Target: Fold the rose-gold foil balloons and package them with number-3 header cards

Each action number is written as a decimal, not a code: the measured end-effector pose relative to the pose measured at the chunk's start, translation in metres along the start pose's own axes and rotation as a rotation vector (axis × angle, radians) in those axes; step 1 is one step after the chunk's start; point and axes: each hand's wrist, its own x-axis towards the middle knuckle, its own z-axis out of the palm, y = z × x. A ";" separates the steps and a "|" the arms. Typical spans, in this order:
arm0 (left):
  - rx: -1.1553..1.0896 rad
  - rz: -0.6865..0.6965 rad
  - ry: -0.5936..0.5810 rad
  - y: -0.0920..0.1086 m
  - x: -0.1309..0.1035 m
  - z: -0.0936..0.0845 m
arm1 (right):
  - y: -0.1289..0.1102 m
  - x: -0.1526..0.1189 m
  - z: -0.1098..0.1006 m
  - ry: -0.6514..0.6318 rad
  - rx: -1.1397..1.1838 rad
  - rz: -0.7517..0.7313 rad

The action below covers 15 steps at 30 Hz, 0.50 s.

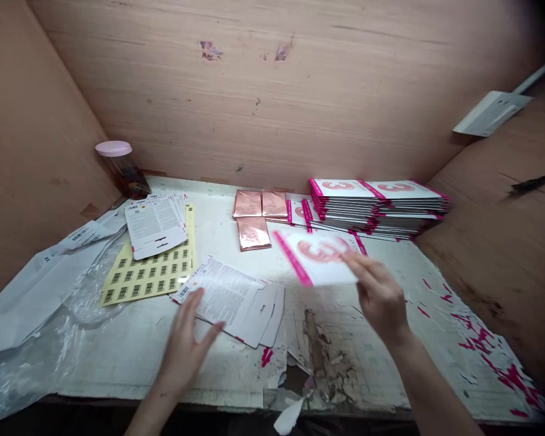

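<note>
R hand pinching pkt, long axis approx. sideways, pink end pointing L of hand, L hand spread, cards by fingertips

You hold a white number-3 packet, motion-blurred, its left edge banded pink, the reddish numeral facing you. To its left, white printed packets lie overlapping, text and barcode uppermost.

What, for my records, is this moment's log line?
right hand: holding pink-white rectangular card; left hand: at fanned white printed cards, contact unclear
</note>
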 end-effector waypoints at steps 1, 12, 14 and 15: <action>0.150 -0.039 0.087 -0.007 0.010 -0.006 | 0.028 0.006 0.001 0.026 -0.083 0.032; 0.579 -0.308 0.171 -0.019 0.073 -0.023 | 0.046 -0.015 0.051 -0.048 -0.127 0.119; 0.385 -0.327 0.183 -0.014 0.073 -0.032 | -0.002 -0.024 0.055 -0.108 -0.035 0.130; 0.223 -0.326 0.190 -0.009 0.070 -0.037 | -0.026 -0.028 0.056 -0.141 0.069 0.154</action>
